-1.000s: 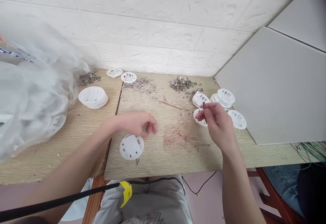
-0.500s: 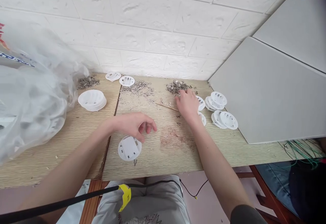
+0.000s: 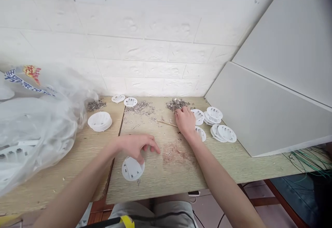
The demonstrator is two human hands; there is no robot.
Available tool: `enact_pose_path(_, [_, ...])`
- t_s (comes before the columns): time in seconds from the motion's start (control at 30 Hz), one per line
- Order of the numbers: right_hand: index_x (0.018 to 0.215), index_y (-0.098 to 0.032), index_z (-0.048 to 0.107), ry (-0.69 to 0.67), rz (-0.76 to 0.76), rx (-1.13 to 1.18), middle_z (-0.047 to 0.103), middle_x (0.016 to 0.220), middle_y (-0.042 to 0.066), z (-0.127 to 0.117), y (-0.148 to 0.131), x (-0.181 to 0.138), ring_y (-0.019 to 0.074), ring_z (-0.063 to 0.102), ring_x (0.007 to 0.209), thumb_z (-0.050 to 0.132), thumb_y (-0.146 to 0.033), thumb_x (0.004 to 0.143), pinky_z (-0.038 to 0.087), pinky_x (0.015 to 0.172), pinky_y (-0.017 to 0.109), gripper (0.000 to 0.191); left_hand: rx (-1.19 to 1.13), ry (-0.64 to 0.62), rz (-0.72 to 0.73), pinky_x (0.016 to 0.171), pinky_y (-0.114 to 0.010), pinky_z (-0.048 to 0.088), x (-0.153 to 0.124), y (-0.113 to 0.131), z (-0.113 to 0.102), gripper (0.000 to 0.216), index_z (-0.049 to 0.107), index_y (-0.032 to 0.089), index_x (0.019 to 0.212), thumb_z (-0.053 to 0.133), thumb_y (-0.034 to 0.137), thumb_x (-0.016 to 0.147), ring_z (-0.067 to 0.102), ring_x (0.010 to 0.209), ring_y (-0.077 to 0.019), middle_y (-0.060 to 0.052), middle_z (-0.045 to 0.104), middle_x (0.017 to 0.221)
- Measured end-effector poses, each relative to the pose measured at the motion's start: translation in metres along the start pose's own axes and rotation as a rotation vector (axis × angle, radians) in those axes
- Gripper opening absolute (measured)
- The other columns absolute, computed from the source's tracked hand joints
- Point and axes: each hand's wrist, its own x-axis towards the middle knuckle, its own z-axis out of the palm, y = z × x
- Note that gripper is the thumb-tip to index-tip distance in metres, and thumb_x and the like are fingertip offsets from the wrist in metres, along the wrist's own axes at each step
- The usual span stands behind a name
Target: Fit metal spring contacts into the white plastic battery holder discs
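My left hand [image 3: 137, 145] rests with curled fingers on the far edge of a round white plastic disc [image 3: 132, 169] that lies near the front of the wooden table [image 3: 160, 176]. My right hand [image 3: 184, 120] reaches far across, fingers bent down onto the near edge of a pile of small metal clips [image 3: 176, 104]. What its fingertips pinch, if anything, is hidden. A thin wooden stick [image 3: 166, 123] lies just left of that hand.
Several white discs [image 3: 218, 124] lie right of my right hand, beside a slanted white panel [image 3: 261, 117]. A stack of white discs [image 3: 100, 121] and a big clear plastic bag [image 3: 33, 117] sit at the left. More clips [image 3: 140, 107] and two discs [image 3: 124, 100] lie by the wall.
My right hand dropped from holding a small piece in the air and reached forward to the clip pile. The view tilted up. My left hand stayed on the disc.
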Motion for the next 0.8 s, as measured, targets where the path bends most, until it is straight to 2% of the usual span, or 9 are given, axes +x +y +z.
enact_pose_path(0.1, [0.126, -0.017, 0.065, 0.035, -0.052, 0.018, 0.066, 0.111, 0.013, 0.002, 0.000, 0.001, 0.0279, 0.052, 0.110, 0.038, -0.017, 0.099, 0.039, 0.087, 0.035, 0.038, 0.016, 0.028, 0.003, 0.069, -0.024, 0.046, 0.002, 0.000, 0.002, 0.058, 0.071, 0.026, 0.112, 0.081, 0.013, 0.056, 0.056, 0.082, -0.0158, -0.002, 0.061, 0.101])
enact_pose_path(0.17, [0.124, -0.017, 0.067, 0.029, -0.084, 0.016, 0.067, 0.111, 0.013, 0.005, 0.000, 0.003, 0.0273, 0.053, 0.109, 0.037, -0.016, 0.099, 0.039, 0.088, 0.034, 0.039, -0.004, 0.025, -0.007, 0.068, -0.024, 0.046, 0.002, -0.002, 0.003, 0.059, 0.071, 0.026, 0.113, 0.082, 0.015, 0.056, 0.056, 0.083, -0.0161, -0.003, 0.060, 0.102])
enact_pose_path(0.33, [0.114, -0.017, 0.070, 0.012, -0.082, 0.012, 0.064, 0.116, 0.014, 0.010, -0.002, 0.003, 0.0247, 0.056, 0.105, 0.038, -0.011, 0.097, 0.042, 0.082, 0.032, 0.037, -0.047, -0.028, 0.005, 0.076, -0.027, 0.045, -0.002, -0.003, 0.000, 0.074, 0.069, 0.027, 0.116, 0.092, 0.042, 0.048, 0.056, 0.096, -0.0212, -0.004, 0.060, 0.107])
enact_pose_path(0.47, [0.112, -0.014, 0.069, 0.028, -0.068, 0.008, 0.063, 0.114, 0.014, 0.013, -0.002, 0.002, 0.0245, 0.058, 0.105, 0.039, -0.006, 0.094, 0.044, 0.078, 0.031, 0.036, -0.003, -0.060, -0.008, 0.085, -0.032, 0.046, -0.009, 0.002, -0.001, 0.087, 0.066, 0.029, 0.121, 0.093, 0.052, 0.041, 0.055, 0.101, -0.0247, -0.005, 0.058, 0.116])
enact_pose_path(0.57, [0.110, -0.014, 0.069, 0.028, -0.057, 0.012, 0.063, 0.114, 0.014, 0.013, -0.002, 0.003, 0.0240, 0.059, 0.104, 0.038, -0.008, 0.096, 0.044, 0.076, 0.031, 0.035, -0.001, -0.073, -0.012, 0.089, -0.036, 0.047, -0.013, 0.004, -0.001, 0.091, 0.064, 0.029, 0.124, 0.093, 0.052, 0.041, 0.056, 0.105, -0.0274, -0.006, 0.057, 0.117])
enact_pose_path(0.67, [0.110, -0.014, 0.069, 0.002, -0.037, 0.032, 0.062, 0.113, 0.014, 0.009, -0.002, 0.003, 0.0230, 0.059, 0.103, 0.039, -0.012, 0.098, 0.044, 0.075, 0.030, 0.032, 0.008, -0.049, 0.010, 0.100, -0.043, 0.045, -0.022, 0.005, 0.000, 0.089, 0.061, 0.028, 0.128, 0.093, 0.043, 0.046, 0.054, 0.115, -0.0306, -0.008, 0.056, 0.124])
enact_pose_path(0.8, [0.108, -0.013, 0.070, -0.012, -0.009, 0.077, 0.063, 0.110, 0.013, 0.006, -0.002, 0.003, 0.0220, 0.060, 0.101, 0.040, -0.017, 0.100, 0.044, 0.073, 0.030, 0.031, -0.009, 0.124, -0.057, 0.107, -0.045, 0.042, -0.047, 0.011, 0.018, 0.071, 0.060, 0.028, 0.129, 0.083, 0.023, 0.062, 0.050, 0.126, -0.0310, -0.008, 0.053, 0.133])
